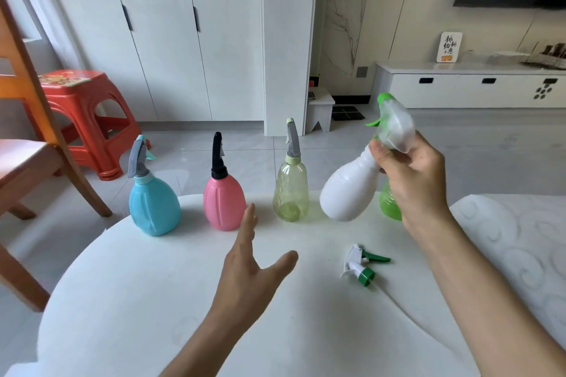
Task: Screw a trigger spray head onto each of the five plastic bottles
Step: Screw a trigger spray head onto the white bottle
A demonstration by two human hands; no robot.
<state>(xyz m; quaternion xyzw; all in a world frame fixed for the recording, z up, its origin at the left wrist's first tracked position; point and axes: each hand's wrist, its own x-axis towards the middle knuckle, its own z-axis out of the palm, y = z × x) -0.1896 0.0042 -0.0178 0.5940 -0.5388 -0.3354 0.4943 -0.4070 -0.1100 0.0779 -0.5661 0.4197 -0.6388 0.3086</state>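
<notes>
My right hand grips the neck of a white bottle, which is lifted off the white table and tilted. Its neck has no spray head. My left hand hovers open over the table, fingers straight, holding nothing. A loose white-and-green spray head lies on the table between my arms. The blue bottle, pink bottle and pale green bottle stand in a row with heads on. A green bottle stands mostly hidden behind my right hand; a blurred green-and-clear head shows above my fingers.
A wooden chair and a red plastic stool stand on the floor to the left of the table. White cabinets line the far wall. A patterned white surface lies at the right.
</notes>
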